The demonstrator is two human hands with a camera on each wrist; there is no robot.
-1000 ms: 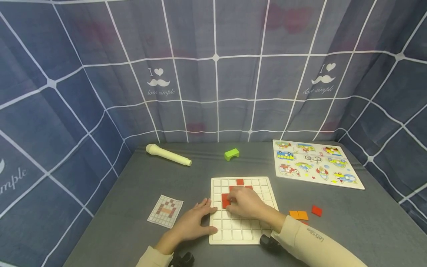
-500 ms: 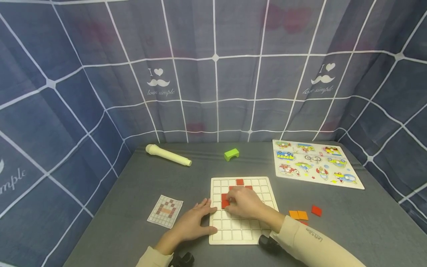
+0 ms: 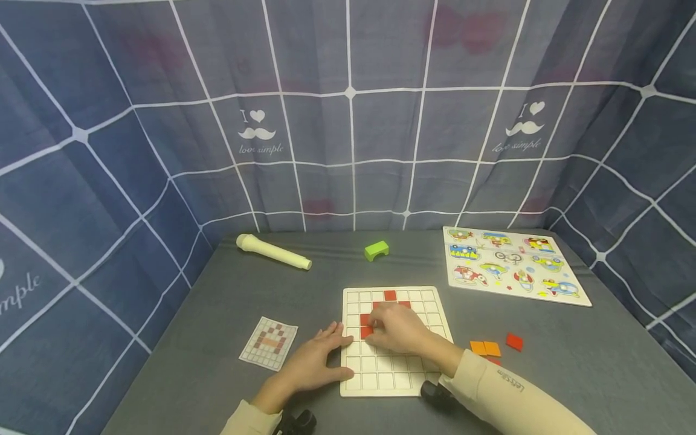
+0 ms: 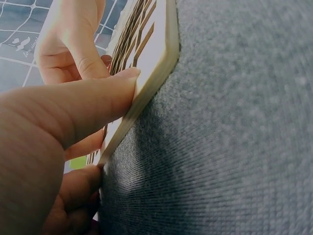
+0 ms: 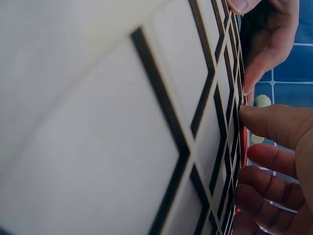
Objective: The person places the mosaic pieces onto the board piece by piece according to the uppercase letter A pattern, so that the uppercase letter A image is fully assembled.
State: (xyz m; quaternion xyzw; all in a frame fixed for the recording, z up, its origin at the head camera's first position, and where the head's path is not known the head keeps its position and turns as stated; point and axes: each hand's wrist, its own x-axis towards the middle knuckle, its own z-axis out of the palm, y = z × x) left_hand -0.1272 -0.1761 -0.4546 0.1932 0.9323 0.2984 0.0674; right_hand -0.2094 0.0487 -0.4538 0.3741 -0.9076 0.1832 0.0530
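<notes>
A pale square board [image 3: 370, 382] with a raised grid lies on the dark cloth, some of its cells filled with red tiles. Over its left part, my right hand [image 3: 401, 329] has thumb and fingertips down at a red square tile [image 3: 367, 333], which it pinches and presses; the fingers hide part of it. In the right wrist view, the thumb [image 5: 274, 122] meets a thin strip of red at the grid. My left hand [image 3: 312, 362] rests against the board's left edge, fingers spread, the thumb [image 4: 105, 95] on the rim.
A pattern card [image 3: 269, 343] lies left of the board. To the right are orange tiles [image 3: 485, 348] and a loose red tile [image 3: 514, 342]. Farther back stand a cream toy microphone [image 3: 274, 252], a green arched block [image 3: 376, 250] and a vehicle peg puzzle [image 3: 511, 266].
</notes>
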